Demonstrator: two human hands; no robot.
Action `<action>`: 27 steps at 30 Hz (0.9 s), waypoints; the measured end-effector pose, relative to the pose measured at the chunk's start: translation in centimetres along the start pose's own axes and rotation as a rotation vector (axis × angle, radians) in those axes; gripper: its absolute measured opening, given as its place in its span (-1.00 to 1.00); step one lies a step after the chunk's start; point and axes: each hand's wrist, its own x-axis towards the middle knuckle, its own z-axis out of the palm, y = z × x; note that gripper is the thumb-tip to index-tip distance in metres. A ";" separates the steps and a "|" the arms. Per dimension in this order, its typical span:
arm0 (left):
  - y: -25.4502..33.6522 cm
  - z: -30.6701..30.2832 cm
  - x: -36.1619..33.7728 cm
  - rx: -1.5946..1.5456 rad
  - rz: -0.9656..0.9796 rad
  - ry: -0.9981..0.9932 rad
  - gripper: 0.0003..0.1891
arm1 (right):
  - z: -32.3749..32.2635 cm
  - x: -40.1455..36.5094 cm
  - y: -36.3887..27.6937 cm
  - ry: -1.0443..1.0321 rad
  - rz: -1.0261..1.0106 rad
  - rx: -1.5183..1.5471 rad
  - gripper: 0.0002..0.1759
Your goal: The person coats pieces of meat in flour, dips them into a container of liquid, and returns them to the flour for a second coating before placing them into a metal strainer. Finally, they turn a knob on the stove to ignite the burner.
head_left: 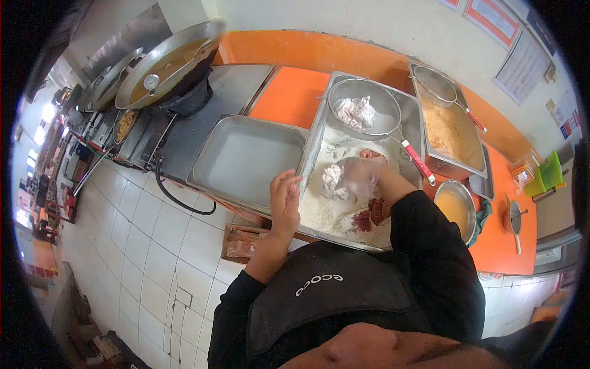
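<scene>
Five gloved fingers (358,174) around floured meat (332,178)

Black long sleeves (433,246); dark apron (332,301), white lettering; clear plastic glove (359,172) on right grip (364,177); left grip (286,200) bare.

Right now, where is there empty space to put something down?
The empty steel tray between the stove and the flour tray is bare, and so is the orange counter behind it. The flour tray is crowded with meat pieces and a sieve.

right hand (362,175): blurred, grip unclear | wall notices (522,64): print too small
</scene>
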 end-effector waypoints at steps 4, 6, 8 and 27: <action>0.1 0.0 -0.1 0.002 -0.018 0.016 -0.72 | 0.1 1.4 -0.7 0.029 0.359 0.185 -0.59; 0.1 -0.1 -0.1 0.007 -0.027 0.010 -0.72 | 0.1 2.1 -1.2 -0.026 0.456 -0.106 -0.82; -0.1 0.0 0.0 0.010 -0.016 0.000 -0.73 | -1.6 2.1 -4.3 -0.305 0.479 -0.107 -0.70; -0.3 0.1 -0.3 0.012 -0.028 0.021 -0.69 | 0.2 3.3 -1.5 -0.100 0.369 0.373 -0.52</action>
